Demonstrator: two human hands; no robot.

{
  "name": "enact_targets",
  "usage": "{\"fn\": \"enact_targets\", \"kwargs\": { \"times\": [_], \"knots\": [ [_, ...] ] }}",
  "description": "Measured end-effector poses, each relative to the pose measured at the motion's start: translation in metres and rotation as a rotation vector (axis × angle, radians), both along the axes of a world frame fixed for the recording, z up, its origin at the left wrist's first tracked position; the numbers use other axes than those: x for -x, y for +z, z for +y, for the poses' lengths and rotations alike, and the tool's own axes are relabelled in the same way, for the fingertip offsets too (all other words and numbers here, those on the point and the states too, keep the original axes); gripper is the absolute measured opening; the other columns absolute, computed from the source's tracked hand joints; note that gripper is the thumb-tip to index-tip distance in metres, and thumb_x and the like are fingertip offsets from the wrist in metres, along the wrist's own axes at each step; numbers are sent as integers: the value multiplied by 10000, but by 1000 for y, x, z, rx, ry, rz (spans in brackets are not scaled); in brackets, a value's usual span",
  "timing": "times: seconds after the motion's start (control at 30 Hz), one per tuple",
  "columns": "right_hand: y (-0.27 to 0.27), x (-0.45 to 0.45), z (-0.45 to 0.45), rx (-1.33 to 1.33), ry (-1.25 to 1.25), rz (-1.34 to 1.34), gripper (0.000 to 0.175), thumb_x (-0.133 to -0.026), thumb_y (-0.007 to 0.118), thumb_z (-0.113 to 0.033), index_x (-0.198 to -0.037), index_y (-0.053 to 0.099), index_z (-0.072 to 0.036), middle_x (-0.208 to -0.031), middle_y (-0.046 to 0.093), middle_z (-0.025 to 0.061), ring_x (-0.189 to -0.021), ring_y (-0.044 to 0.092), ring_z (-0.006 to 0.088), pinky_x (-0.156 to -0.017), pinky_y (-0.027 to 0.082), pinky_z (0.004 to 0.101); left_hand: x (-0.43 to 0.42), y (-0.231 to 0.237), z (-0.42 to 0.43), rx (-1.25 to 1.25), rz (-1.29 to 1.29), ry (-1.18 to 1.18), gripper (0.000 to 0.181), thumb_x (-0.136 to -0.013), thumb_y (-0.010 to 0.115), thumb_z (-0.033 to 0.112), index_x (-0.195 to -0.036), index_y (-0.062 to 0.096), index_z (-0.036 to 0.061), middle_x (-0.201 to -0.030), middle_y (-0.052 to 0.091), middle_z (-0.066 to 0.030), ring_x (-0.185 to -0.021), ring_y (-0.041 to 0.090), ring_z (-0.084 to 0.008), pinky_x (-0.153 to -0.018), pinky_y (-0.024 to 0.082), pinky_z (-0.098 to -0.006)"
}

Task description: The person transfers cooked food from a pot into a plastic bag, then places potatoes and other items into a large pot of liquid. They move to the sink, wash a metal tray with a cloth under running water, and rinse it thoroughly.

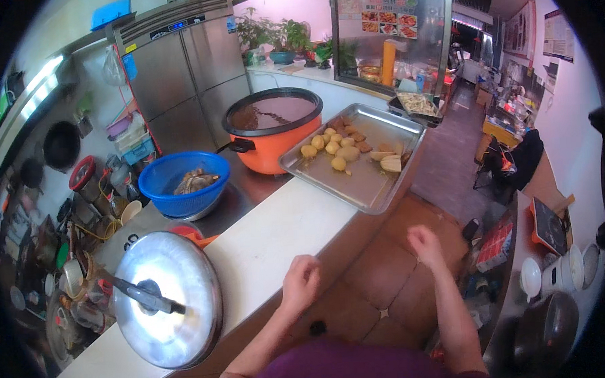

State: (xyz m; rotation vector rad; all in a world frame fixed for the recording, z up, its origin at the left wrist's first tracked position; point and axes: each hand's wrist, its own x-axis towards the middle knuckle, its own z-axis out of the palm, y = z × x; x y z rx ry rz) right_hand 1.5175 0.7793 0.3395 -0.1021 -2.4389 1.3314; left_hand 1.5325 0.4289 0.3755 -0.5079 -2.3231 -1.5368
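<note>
My left hand (301,283) hovers near the front edge of the white counter (283,220), fingers curled in with nothing seen in them. Over the tiled floor, right of the counter, my right hand (426,244) is also curled and somewhat blurred; no object shows in it. A large metal lid (167,331) with a dark handle lies to the left. Ahead, a steel tray (343,190) holds several yellowish round pieces (349,153) and brown flat pieces (362,146). Behind it stands an orange electric pot (270,150) filled with dark liquid.
A blue plastic basket (181,194) with brownish food sits left of the orange pot. Past the tray is a smaller tray of pale strips (415,103). An induction cooker (549,224) and a dark pot (546,330) stand on the right side. A steel refrigerator (176,83) rises behind.
</note>
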Motion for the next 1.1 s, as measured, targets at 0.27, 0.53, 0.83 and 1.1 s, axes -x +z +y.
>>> {"fn": "enact_targets", "kwargs": {
  "times": [0.27,0.53,0.83,1.1],
  "knots": [
    [67,210,-45,-479,224,30,266,-757,597,-142,-996,577,-27,-954,591,172,-907,586,324,-794,468,396,155,20,28,-14,35,7,177,-785,564,5,-959,556,39,-950,553,-92,-732,582,-184,-632,468,-282],
    [48,359,-44,-727,274,-113,488,-706,678,-209,-1133,511,-43,-1143,519,186,-1089,484,357,-924,410,423,297,13,82,513,21,39,354,-745,632,155,-1071,528,67,-1045,538,-135,-925,569,-306,-794,472,-393],
    [64,382,-53,-956,351,-412,626,-646,719,-260,-1174,439,-74,-1151,486,182,-1127,447,350,-928,387,433,366,-18,132,776,111,-55,430,-681,636,136,-1086,498,100,-986,530,-141,-886,554,-331,-761,468,-445],
    [62,386,-42,-935,525,-193,598,-620,707,-160,-1161,457,-110,-1098,508,161,-1073,481,328,-880,378,434,359,0,147,839,-8,-188,412,-676,670,240,-1028,526,81,-1041,536,-123,-982,545,-314,-832,450,-427]
  ]
}}
